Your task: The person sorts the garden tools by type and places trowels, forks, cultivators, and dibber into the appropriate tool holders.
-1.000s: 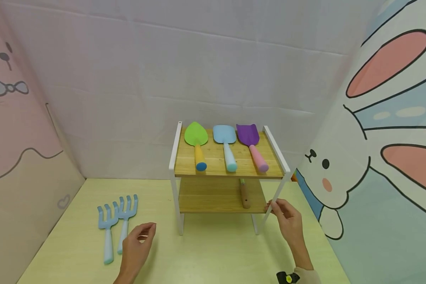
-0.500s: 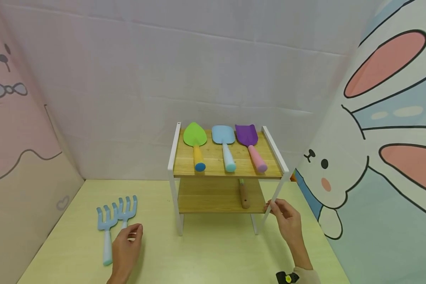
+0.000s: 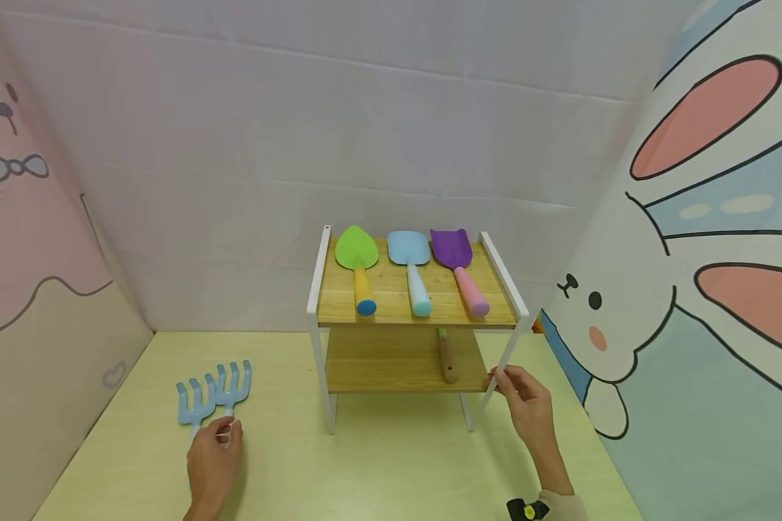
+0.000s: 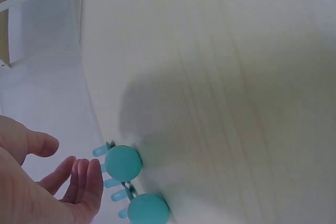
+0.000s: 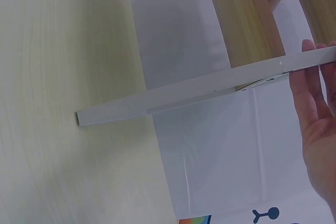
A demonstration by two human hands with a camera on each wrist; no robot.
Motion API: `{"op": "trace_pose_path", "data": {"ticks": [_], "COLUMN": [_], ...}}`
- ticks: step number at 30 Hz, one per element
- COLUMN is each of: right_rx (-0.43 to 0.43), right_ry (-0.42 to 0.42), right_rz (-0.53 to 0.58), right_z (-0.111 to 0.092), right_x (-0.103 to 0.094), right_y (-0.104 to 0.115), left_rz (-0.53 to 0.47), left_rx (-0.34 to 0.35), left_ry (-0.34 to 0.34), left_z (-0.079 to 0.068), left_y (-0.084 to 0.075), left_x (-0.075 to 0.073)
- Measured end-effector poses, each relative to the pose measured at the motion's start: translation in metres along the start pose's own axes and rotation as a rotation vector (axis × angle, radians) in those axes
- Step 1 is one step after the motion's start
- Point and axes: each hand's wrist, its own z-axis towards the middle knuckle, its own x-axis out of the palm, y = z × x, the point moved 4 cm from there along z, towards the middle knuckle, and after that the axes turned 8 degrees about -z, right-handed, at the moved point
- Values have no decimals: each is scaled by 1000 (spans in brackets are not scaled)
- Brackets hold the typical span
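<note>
Two light-blue garden hand forks (image 3: 196, 412) lie side by side on the table at the left, tines pointing away. My left hand (image 3: 213, 459) is over their handles and hides most of them in the head view. In the left wrist view a gap shows between thumb and fingers, nothing in it, close to the round teal handle ends (image 4: 123, 163). With my right hand (image 3: 526, 405) I hold the white right front leg (image 5: 210, 84) of a two-tier wooden shelf (image 3: 391, 373), fingers reaching round it.
On the top board lie a green trowel (image 3: 357, 248) with a yellow handle, a light-blue trowel (image 3: 409, 248) and a purple shovel (image 3: 452, 250) with a pink handle. A brown-handled tool (image 3: 448, 362) is on the lower board, its far end hidden. White cloth (image 3: 234, 217) hangs behind.
My left hand has moved left, from the table beside the forks to over their handles. My right hand stays on the shelf leg.
</note>
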Motion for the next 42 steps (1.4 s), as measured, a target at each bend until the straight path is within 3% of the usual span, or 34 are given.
{"op": "trace_pose_path", "data": {"ticks": [7, 17, 30, 37, 42], "right_rx": [2, 12, -1, 8, 16], "right_ry": [3, 6, 8, 8, 9], "right_rz": [-7, -18, 6, -8, -22], "right_z": [0, -1, 0, -1, 0], "right_x": [0, 0, 0, -1, 0], "right_y": [0, -1, -2, -3, -3], "left_rz": [48, 92, 161, 166, 160], "left_rx": [-59, -66, -125, -109, -130], "left_ry": [7, 76, 312, 350, 415], "left_z": [6, 10, 13, 16, 19], "left_y": [11, 20, 23, 26, 29], "left_x": [-3, -3, 0, 1, 2]}}
